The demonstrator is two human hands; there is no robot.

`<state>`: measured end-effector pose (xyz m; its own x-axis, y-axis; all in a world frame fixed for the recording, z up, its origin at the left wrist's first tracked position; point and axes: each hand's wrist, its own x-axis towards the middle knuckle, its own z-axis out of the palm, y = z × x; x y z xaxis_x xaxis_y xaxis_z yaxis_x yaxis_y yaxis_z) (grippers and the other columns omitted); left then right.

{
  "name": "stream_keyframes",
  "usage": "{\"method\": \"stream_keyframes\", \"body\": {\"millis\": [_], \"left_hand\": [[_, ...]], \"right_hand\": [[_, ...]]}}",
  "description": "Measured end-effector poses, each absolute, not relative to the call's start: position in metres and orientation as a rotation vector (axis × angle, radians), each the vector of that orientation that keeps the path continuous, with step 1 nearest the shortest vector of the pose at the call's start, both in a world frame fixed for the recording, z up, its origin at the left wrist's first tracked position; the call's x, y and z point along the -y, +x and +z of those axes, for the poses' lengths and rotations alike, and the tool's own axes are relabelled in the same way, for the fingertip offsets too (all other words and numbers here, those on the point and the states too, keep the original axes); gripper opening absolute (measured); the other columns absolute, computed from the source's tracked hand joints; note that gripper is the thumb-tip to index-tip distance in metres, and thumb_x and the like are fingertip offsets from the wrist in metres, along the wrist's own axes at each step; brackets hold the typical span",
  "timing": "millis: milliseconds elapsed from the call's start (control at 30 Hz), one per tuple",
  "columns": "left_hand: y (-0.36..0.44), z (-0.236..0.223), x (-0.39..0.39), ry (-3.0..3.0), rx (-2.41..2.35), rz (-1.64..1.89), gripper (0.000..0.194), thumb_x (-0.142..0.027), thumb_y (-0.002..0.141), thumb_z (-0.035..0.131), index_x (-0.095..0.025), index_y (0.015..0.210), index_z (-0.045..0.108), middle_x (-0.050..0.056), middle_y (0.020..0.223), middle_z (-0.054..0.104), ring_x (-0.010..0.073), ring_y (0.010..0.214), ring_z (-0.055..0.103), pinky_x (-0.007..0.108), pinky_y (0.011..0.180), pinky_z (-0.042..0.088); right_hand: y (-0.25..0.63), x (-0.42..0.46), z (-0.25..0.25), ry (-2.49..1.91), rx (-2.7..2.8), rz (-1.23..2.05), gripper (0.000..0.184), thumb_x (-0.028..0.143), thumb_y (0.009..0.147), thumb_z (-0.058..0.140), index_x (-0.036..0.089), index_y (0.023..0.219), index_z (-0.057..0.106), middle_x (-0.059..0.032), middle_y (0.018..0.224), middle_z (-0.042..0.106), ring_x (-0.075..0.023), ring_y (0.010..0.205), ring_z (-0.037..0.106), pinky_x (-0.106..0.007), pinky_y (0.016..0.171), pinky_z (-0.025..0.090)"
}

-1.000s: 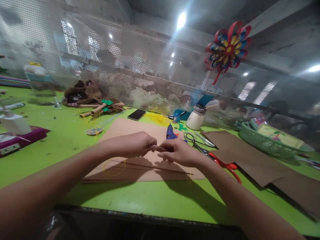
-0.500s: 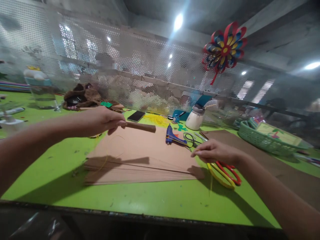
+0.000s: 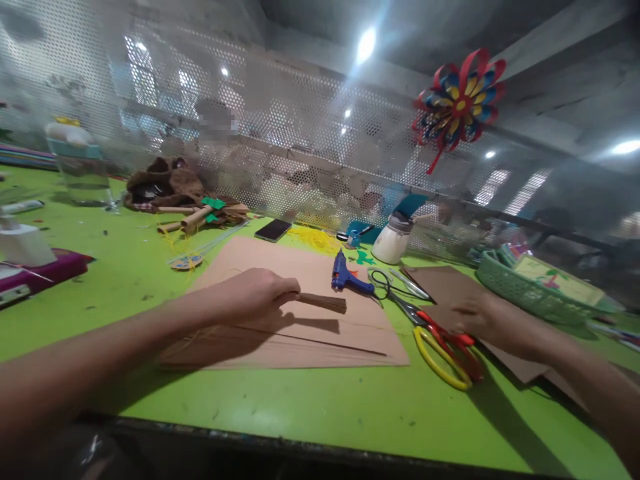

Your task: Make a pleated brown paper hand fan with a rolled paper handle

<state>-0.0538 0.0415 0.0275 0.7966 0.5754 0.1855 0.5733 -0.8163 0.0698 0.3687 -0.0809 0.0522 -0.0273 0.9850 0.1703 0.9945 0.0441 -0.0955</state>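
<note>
Left hand [image 3: 265, 291] grips a brown paper bundle [image 3: 323, 303] inside the counter's [image 3: 320, 400] near edge; right hand [image 3: 483, 319], by scissors [image 3: 411, 312], too blurred to tell!

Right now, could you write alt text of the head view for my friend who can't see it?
A person's left hand holds a narrow brown piece above pale brown paper on a green table; the right hand, blurred, is near red and yellow scissor handles. A blue glue gun lies nearby.

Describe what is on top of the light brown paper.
A blue glue gun lies near the paper's far right corner. The left hand holds a brown piece over the paper. Whatever the hand and forearm cover cannot be seen.
</note>
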Motion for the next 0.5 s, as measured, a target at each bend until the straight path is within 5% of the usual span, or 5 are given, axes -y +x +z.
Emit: {"method": "stream_keyframes", "body": {"millis": [133,267,500], "left_hand": [[-0.048,0.025,-0.025,2.979,-0.993,0.410,0.011,-0.028,0.084,0.052,-0.021,0.076,0.056,0.001,0.075,0.062,0.0159,0.064,0.052,0.027,0.056,0.030],[-0.046,0.027,-0.012,2.964,-0.925,0.498,0.016,-0.021,0.087,0.048,-0.020,0.072,0.051,0.001,0.078,0.058,0.0148,0.068,0.049,0.027,0.060,0.033],[-0.051,0.015,-0.020,2.907,-0.883,0.516,0.020,-0.021,0.092,0.046,-0.018,0.076,0.058,0.003,0.081,0.055,0.0155,0.072,0.049,0.028,0.064,0.036]], "right_hand": [[0.295,0.073,0.054,-1.706,2.227,-0.055,0.033,0.040,0.088,0.053,0.025,0.113,0.068,-0.0112,0.119,0.065,-0.0286,0.110,0.060,-0.045,0.092,0.048],[0.216,0.049,0.040,-1.388,2.377,0.050,0.035,0.026,0.088,0.055,0.016,0.121,0.060,-0.0131,0.121,0.063,-0.0258,0.114,0.055,-0.044,0.097,0.045],[0.194,0.024,-0.006,-1.281,2.289,0.006,0.007,0.016,0.082,0.061,0.015,0.085,0.068,-0.0074,0.082,0.065,-0.0207,0.078,0.057,-0.033,0.069,0.047]]}}
